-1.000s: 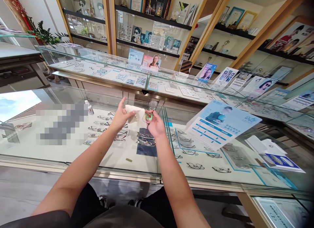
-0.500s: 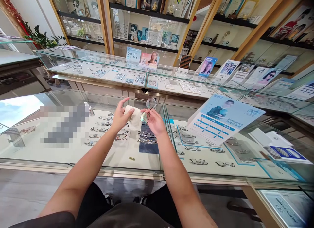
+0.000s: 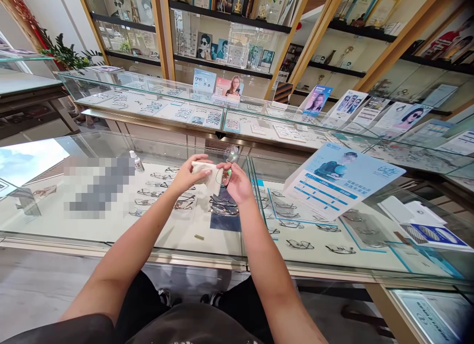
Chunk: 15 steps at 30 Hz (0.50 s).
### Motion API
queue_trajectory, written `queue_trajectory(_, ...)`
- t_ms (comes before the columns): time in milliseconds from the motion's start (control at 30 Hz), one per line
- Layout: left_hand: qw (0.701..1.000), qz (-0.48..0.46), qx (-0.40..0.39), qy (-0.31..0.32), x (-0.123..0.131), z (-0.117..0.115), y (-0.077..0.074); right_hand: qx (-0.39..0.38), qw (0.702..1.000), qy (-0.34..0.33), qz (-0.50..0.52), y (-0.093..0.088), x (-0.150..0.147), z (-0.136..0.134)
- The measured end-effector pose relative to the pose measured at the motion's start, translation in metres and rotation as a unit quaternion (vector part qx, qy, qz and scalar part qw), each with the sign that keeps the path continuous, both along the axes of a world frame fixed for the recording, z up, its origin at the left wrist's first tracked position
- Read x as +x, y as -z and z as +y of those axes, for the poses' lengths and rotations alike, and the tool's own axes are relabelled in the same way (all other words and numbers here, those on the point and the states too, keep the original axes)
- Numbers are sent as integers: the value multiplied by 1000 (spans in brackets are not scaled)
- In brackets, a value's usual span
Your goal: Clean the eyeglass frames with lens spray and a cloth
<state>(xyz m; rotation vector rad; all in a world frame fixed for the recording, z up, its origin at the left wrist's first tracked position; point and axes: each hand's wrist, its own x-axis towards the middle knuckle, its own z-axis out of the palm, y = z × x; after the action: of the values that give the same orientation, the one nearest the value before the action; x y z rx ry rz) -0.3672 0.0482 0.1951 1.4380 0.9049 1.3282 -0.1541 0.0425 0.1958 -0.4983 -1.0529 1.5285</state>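
Above the glass counter, my left hand (image 3: 191, 175) pinches a white cloth (image 3: 209, 184), which hangs down from the fingers. My right hand (image 3: 238, 184) grips a pair of eyeglasses (image 3: 231, 154) at the near part of the frame. One round lens stands out beyond the fingers, and the other lies close against the cloth, partly covered by it and by my fingertips. The two hands almost meet. Beneath them, inside the case, dark-framed glasses (image 3: 224, 210) rest on a dark blue card (image 3: 224, 223).
A small white bottle (image 3: 136, 161) stands left on the glass top. A blue-and-white sign (image 3: 344, 178) leans on the right, with an open white box (image 3: 425, 223) beyond. Several spectacle frames fill the case. Another display counter (image 3: 155, 114) runs behind.
My left hand has closed its raised fingers around the cloth and brought it against the near lens. My right hand has shifted slightly right with the eyeglasses.
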Motion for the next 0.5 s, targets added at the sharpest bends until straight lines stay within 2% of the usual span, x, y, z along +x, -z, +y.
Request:
queue_trajectory(67,999,16,-40,15,1,1,2,-6,1000,-1,2,-1,0,0)
queue_trajectory(167,998,19,-59,14,5,2,5,-9,1000,-8,18,-1,0,0)
queue_trajectory(367,995,-26,-91,-9,9,2,7,-15,999,-15,33,0,2,1)
queue_trajectory(500,991,-90,-100,-22,8,6,9,-6,999,-32,41,0,3,1)
